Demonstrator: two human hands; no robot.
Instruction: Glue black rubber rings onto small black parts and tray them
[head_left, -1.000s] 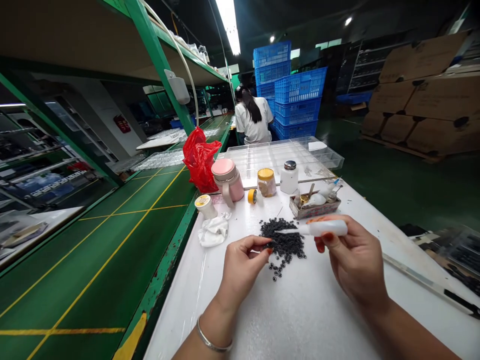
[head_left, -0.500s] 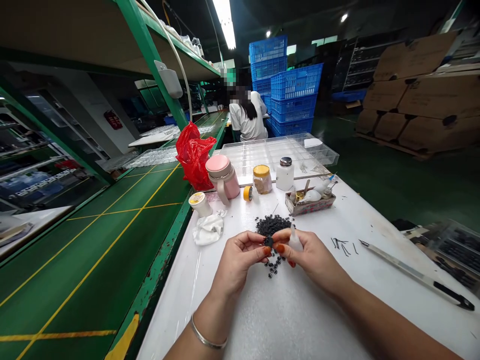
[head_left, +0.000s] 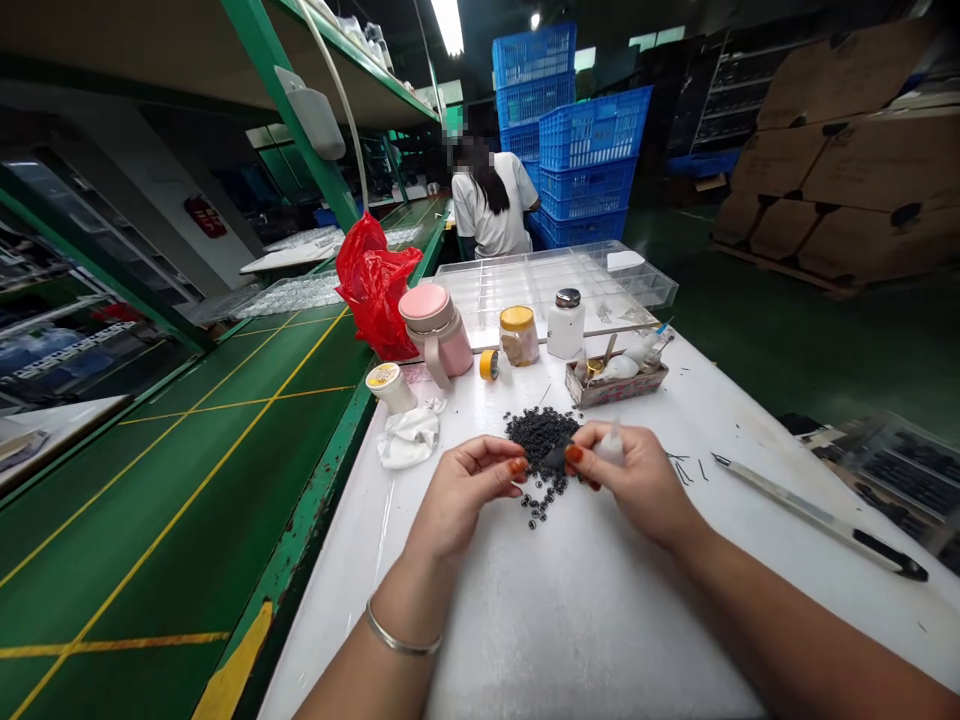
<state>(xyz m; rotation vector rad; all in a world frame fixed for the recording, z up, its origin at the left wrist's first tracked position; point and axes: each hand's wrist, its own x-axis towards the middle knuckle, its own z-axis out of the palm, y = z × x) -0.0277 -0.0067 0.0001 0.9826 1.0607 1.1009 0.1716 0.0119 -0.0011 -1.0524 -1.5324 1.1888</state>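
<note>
My left hand (head_left: 465, 490) is over the white table, left of a pile of small round black parts (head_left: 540, 430). Its thumb and fingertips are pinched together, and I cannot make out anything between them. To the right of the pile, my right hand (head_left: 637, 475) pinches a small dark part (head_left: 556, 458) between thumb and finger. A small white squeeze bottle (head_left: 611, 446) with a thin nozzle is tucked in the same hand, nozzle up. Several loose black parts (head_left: 534, 512) lie in front of the pile, between the hands.
Behind the pile stand a pink mug (head_left: 442, 335), yellow tape (head_left: 489, 365), a yellow-lidded jar (head_left: 518, 338), a white pump bottle (head_left: 565, 325) and a small box (head_left: 619, 383) of tools. A crumpled white cloth (head_left: 409, 437) lies left, a pen (head_left: 810, 515) right. A co-worker (head_left: 495, 205) sits ahead.
My hands have moved apart. The dark part, between both hands before, is now in my right hand, which has shifted right with the squeeze bottle. The view has shifted slightly.
</note>
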